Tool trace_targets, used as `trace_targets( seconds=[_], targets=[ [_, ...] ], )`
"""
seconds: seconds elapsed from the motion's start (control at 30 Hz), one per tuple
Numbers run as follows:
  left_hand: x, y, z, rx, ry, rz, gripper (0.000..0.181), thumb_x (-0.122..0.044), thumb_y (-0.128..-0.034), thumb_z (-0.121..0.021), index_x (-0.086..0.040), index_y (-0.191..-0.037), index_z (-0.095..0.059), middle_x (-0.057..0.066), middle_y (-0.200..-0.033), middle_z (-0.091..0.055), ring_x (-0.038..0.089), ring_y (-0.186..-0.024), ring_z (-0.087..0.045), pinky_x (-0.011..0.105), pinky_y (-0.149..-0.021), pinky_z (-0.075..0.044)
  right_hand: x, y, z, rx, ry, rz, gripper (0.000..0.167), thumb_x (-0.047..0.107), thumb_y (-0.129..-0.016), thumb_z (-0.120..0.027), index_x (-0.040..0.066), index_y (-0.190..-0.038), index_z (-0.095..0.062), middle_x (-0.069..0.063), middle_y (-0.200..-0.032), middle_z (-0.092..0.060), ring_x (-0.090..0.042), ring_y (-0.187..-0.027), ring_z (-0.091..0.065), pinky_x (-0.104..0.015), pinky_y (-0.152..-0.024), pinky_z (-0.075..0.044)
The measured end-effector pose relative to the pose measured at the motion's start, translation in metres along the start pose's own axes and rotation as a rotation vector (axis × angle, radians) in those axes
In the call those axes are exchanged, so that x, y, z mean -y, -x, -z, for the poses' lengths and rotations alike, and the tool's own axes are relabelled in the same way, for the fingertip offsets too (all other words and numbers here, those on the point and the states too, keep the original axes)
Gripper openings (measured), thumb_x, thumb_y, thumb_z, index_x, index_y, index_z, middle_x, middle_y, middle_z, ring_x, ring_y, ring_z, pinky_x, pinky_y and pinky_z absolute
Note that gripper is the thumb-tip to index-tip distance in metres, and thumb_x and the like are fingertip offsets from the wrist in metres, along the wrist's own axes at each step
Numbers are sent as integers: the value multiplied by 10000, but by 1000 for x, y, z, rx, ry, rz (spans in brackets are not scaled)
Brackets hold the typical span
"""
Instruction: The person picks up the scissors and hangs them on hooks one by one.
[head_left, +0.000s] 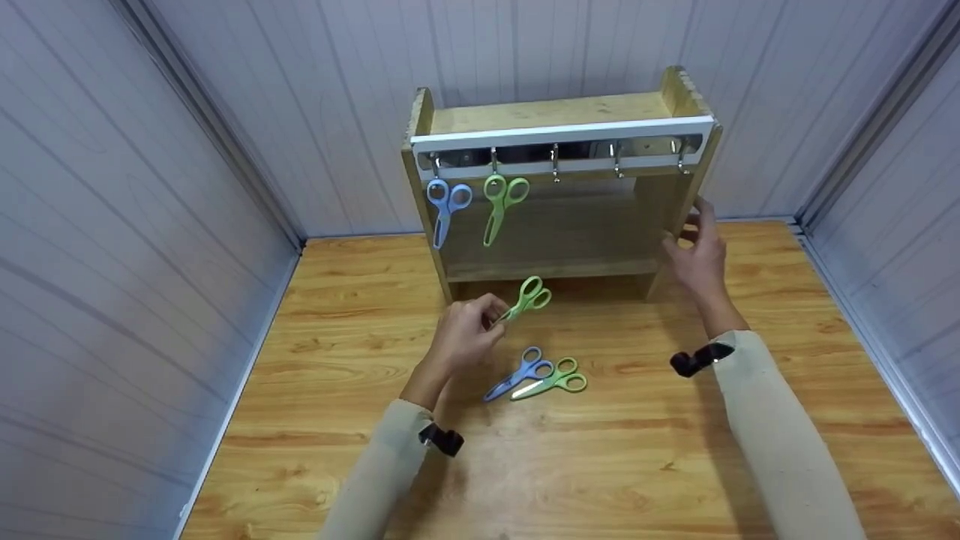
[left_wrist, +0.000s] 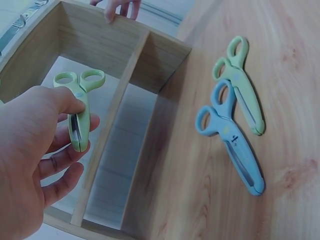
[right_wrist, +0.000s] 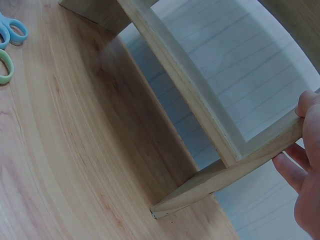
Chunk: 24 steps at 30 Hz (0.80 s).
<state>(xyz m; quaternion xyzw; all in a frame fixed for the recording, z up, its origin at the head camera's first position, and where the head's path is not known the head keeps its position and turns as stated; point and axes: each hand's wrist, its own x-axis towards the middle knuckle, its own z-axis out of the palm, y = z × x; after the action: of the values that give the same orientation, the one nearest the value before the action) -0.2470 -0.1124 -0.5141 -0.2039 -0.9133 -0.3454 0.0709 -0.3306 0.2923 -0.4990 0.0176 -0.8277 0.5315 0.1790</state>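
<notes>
My left hand [head_left: 466, 334] pinches a pair of green scissors [left_wrist: 82, 97] by the blade end, the finger loops pointing away from the palm. Below it on the wooden floor lie blue scissors [head_left: 523, 372] and another green pair [head_left: 556, 379], side by side and touching or overlapping. My right hand [head_left: 697, 251] grips the right side panel of a wooden shelf [head_left: 555, 271], thumb on one face and fingers on the other. From the two leftmost hooks of the shelf's front rail hang blue scissors [head_left: 448, 210] and green scissors [head_left: 501, 206].
Several metal hooks line the white rail [head_left: 562, 135]; the three on the right, such as the middle hook [head_left: 555, 161], carry nothing. Panelled walls [head_left: 360, 60] stand behind and at both sides. Each sleeve has a black clip-like device [head_left: 701, 360] near the wrist.
</notes>
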Motion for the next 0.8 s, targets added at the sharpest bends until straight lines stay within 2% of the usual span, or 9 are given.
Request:
trace_targets(
  seconds=[0.1, 0.17, 0.23, 0.37, 0.43, 0.57, 0.8],
  targets=[
    [-2, -2, 1, -7, 4, -4, 137, -93, -999, -742, -89, -1121, -804, 64, -942, -836, 193, -832, -771, 338, -763, -628, 0, 1, 1, 3, -4, -10, 793, 122, -1067, -656, 208, -1767, -294, -279, -1605, -595, -467, -1402, -659, -375, -1018, -588],
    [-4, -4, 1, -11, 10, -5, 135, -97, -1002, -751, -90, -1126, -803, 69, -943, -832, 197, -836, -764, 340, -770, -625, 0, 1, 1, -2, -6, -11, 791, 115, -1066, -656, 210, -1765, -298, -278, -1600, -600, -463, -1394, -662, -415, -1037, -586],
    [-5, -5, 2, -16, 11, -6, 134, -104, -1005, -760, -91, -1132, -801, 70, -943, -828, 199, -841, -757, 339, -775, -616, 0, 1, 1, -9, -10, -5, 784, 106, -1062, -656, 205, -1759, -311, -278, -1585, -610, -466, -1382, -667, -362, -1024, -580],
    [-7, -8, 5, -26, 9, -38, 124, -124, -1022, -766, -88, -1136, -800, 75, -934, -834, 220, -830, -768, 341, -763, -613, -3, 1, -1, -22, -17, 10, 768, 97, -1054, -643, 185, -1749, -331, -290, -1552, -624, -492, -1354, -680, -153, -901, -529],
    [-8, -9, 7, -31, 12, -53, 123, -129, -1028, -766, -85, -1138, -799, 79, -931, -836, 229, -826, -774, 337, -752, -609, -4, 2, -2, -23, -22, 12, 764, 96, -1053, -637, 179, -1748, -333, -296, -1547, -621, -505, -1354, -679, -96, -857, -510],
    [-10, -12, 10, -41, 26, -54, 130, -129, -1029, -771, -74, -1143, -798, 89, -926, -831, 234, -822, -768, 322, -737, -592, -4, 1, -2, -23, -28, 10, 765, 89, -1050, -634, 180, -1747, -333, -299, -1543, -618, -514, -1360, -676, -81, -837, -508],
    [-15, -20, 17, -62, 48, -62, 140, -119, -1016, -777, -67, -1144, -801, 96, -919, -831, 218, -812, -748, 301, -733, -570, -1, -1, -1, 4, -29, -14, 781, 105, -1070, -637, 223, -1763, -298, -277, -1595, -594, -482, -1399, -656, -122, -865, -514]
  ],
)
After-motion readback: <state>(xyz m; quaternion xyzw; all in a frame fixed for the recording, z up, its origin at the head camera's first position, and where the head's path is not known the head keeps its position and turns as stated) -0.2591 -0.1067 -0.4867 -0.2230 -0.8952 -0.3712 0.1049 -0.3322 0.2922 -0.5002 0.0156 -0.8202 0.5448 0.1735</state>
